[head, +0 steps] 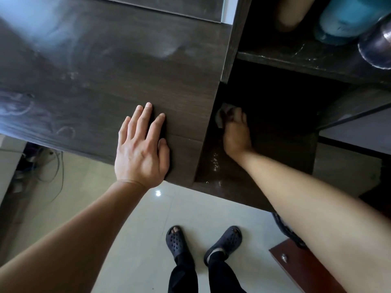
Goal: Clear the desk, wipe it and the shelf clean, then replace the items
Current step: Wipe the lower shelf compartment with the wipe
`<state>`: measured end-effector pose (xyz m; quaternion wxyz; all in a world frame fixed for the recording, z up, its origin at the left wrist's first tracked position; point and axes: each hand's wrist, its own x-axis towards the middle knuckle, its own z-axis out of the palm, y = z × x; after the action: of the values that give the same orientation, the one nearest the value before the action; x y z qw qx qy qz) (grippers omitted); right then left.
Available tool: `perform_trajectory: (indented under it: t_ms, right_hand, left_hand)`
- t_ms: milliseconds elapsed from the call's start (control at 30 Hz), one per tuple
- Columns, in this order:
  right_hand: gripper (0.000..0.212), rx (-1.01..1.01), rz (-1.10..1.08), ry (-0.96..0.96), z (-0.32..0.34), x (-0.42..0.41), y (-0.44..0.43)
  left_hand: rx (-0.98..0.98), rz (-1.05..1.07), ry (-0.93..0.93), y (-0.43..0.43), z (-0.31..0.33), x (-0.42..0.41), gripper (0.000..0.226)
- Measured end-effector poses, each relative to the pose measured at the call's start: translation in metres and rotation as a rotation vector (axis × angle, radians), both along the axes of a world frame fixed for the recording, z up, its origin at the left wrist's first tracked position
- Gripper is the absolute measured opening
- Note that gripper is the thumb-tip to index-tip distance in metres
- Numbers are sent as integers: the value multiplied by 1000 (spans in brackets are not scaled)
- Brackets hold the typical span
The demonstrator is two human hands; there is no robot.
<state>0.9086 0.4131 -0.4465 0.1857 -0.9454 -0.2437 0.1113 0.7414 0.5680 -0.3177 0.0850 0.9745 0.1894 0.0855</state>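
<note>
The dark wooden desk (101, 66) fills the upper left, its top streaked with pale smears. My left hand (141, 149) lies flat and open on the desk's front right corner, holding nothing. To the right, a dark lower shelf compartment (275, 157) opens beside the desk. My right hand (236, 132) reaches into it, fingers closed on a small grey cloth (222, 115) pressed against the compartment's left inner wall. Wet glints show on the shelf floor near my wrist.
On the upper shelf (296, 58) stand a teal object (347, 17), a dark round container (378, 43) and a tan object (292, 11). Cables (53, 166) hang under the desk at left. A reddish-brown board (300, 267) lies at lower right. My sandalled feet stand on pale tiles.
</note>
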Motion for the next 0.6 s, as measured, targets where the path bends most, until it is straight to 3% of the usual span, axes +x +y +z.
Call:
perform_trajectory:
  t_ms: [133,233,333,467,533,600]
  right_hand:
    - [48,15,209,-5,-1,-18,-11]
    - [53,-26,150,-51,6,12,-4]
    - [51,13,122,36,9,-17,-3]
    - [63,119,397,112,7,-98,-65]
    - [59,113,547,169,7,-95,-81]
    - [50,77,487,178,10,-60,-68]
  left_hand:
    - [-4,1,4,0,0,-1,51]
    - [0,-4,-3,1,-1,0,51]
    - [-3,-4,4,2,-2,-1,51]
    - [-6,2,17,1,0,0,52]
    - [-7,0,17,1,0,0,52]
    - [-7,-2,8,2,0,0,52]
